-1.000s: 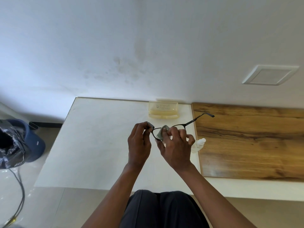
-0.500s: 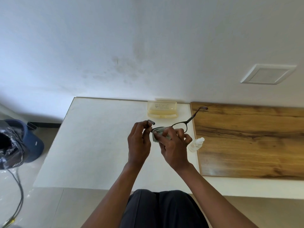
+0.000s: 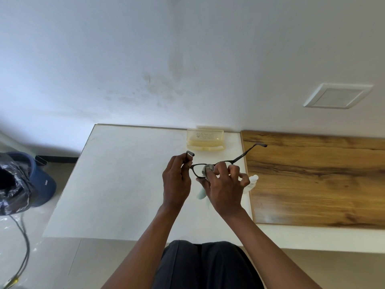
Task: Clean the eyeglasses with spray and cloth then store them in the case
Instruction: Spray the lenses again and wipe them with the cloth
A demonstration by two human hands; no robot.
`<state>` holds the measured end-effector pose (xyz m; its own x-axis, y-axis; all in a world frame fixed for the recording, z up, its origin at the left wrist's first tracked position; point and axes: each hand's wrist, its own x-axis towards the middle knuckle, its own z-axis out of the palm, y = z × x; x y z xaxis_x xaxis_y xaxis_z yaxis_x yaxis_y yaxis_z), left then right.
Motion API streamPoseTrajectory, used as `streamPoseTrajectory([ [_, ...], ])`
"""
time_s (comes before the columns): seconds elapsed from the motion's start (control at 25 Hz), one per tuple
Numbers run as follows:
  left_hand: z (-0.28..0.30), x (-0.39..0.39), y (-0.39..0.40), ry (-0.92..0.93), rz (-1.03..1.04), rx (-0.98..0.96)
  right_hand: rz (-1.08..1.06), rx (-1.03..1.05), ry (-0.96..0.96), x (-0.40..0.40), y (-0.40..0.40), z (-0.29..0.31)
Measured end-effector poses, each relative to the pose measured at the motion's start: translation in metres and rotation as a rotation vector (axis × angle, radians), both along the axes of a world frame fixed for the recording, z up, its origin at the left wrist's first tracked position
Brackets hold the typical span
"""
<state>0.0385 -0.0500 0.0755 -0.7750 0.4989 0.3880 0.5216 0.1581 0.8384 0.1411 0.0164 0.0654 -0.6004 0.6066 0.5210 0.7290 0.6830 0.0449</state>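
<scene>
A: Hands first. From my remote feed, the left hand has its fingers curled round the left end of the eyeglasses, pinching near the hinge; that temple tip sticks up above the knuckles.

B: And the other one?

A: I log the right hand as pinching a grey cleaning cloth against a lens, thumb and forefinger closed on it. The other fingers curl loosely. A pale tail of the cloth hangs below the palm.

B: Where do the glasses sit?

A: Held up above the white tabletop, between both hands, unfolded. The right temple arm reaches out over the wood-grain panel.

B: Spray?

A: I see a small clear spray bottle lying at the seam of white top and wood panel, partly hidden behind the right hand.

B: Case?

A: A translucent yellowish eyeglass case lies at the far edge by the wall, beyond the glasses and apart from them. I cannot tell whether it is open or closed.

B: Any writing?

A: There is dark print on the case, too small for me to read. No brand I can make out on the bottle or frame.
</scene>
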Motion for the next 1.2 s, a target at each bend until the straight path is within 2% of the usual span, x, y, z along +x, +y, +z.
streamPoseTrajectory([
  [0.12, 0.003, 0.000, 0.002, -0.018, -0.008, 0.011, -0.003, -0.097, -0.008, -0.004, -0.004, 0.004],
  [0.36, 0.006, 0.003, 0.007, 0.006, 0.012, 0.025, 0.126, -0.282, 0.188, -0.006, -0.005, 0.007],
  [0.52, 0.007, 0.004, 0.006, 0.031, 0.036, 0.035, 0.160, -0.249, 0.284, -0.003, 0.000, 0.006],
  [0.76, 0.009, 0.007, 0.003, 0.059, 0.028, 0.038, 0.075, -0.030, 0.206, 0.002, 0.007, 0.005],
  [0.92, 0.008, 0.008, 0.004, 0.077, 0.005, 0.029, 0.031, 0.004, 0.152, 0.004, 0.007, 0.004],
  [1.04, 0.006, 0.007, 0.003, 0.073, 0.004, 0.021, 0.011, -0.093, 0.110, 0.000, 0.005, 0.008],
  [1.2, 0.005, 0.008, 0.006, 0.069, 0.007, 0.021, 0.022, -0.382, 0.184, -0.005, 0.003, 0.010],
])
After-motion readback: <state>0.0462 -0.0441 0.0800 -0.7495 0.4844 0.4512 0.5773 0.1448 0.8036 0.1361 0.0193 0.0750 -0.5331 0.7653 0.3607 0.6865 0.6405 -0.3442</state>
